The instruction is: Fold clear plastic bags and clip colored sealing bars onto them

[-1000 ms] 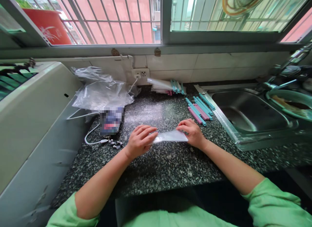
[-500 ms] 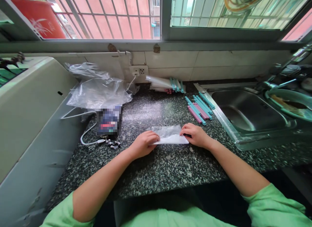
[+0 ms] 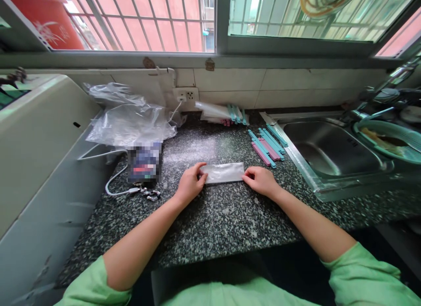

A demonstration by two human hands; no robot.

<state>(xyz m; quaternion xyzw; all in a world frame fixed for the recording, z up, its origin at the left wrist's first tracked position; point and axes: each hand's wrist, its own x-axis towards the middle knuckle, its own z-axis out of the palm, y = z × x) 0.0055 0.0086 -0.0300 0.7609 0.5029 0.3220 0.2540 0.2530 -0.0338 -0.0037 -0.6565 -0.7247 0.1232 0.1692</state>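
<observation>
A folded clear plastic bag (image 3: 224, 172), flattened into a narrow whitish strip, lies crosswise between my two hands just above the speckled counter. My left hand (image 3: 191, 182) holds its left end, with the forefinger along the upper corner and the thumb at the lower one. At the other end, my right hand (image 3: 261, 180) pinches the strip's edge between thumb and curled fingers. Beyond my right hand lie several teal sealing clips (image 3: 276, 141) and pink sealing clips (image 3: 261, 154), grouped side by side.
A crumpled heap of clear plastic bags (image 3: 126, 122) fills the back left, behind a blurred-out phone-like object (image 3: 144, 162) with a white cable (image 3: 113, 192). Clipped rolled bags (image 3: 213, 112) lie by the wall. To the right are a steel sink (image 3: 338, 152) and a teal basket (image 3: 394, 152).
The strip has become narrower and flatter, folded over, and sits slightly farther from me. My left hand has turned, its thumb now showing on the near side. The right hand stays at the right end.
</observation>
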